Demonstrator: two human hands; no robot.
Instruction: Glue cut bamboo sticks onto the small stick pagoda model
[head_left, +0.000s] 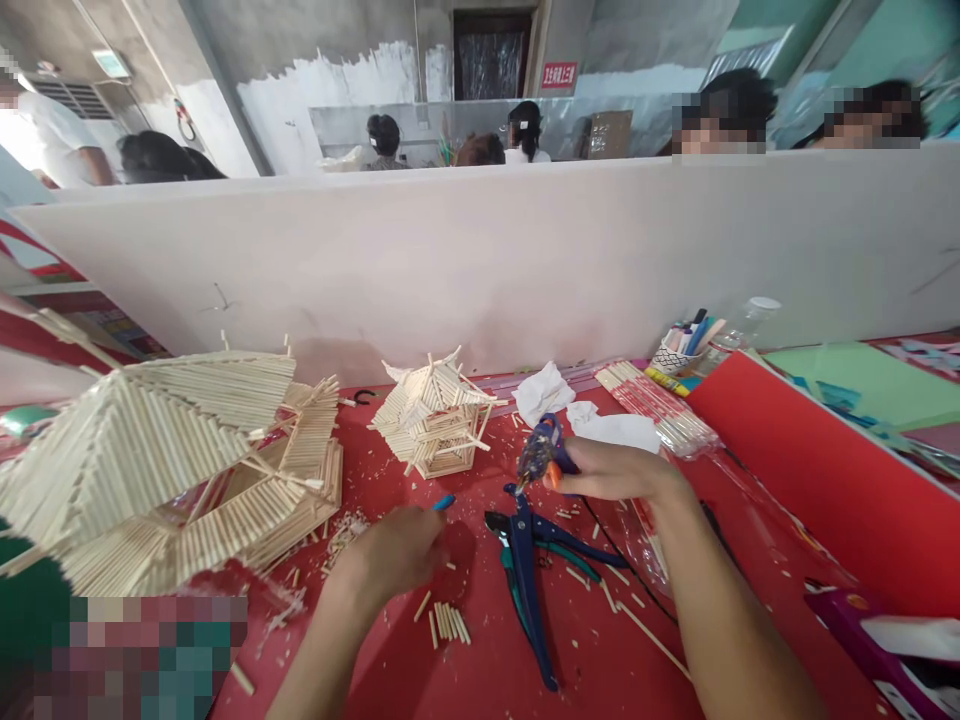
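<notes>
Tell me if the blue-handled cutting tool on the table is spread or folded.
Spread: the blue-handled cutting tool has its two handles splayed wide apart from the pivot. Whether its jaws gape, I cannot tell.

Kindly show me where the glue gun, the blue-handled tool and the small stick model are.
Glue gun (pixel 538 452): head view, on its smeared body.
Blue-handled tool (pixel 531 588): head view, on its long handle.
Small stick model (pixel 436 412): head view, middle of its stickwork.

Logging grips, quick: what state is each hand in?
Left hand: closed, holding a small blue object, exact type unclear.
Right hand: closed around a hot glue gun.
</notes>
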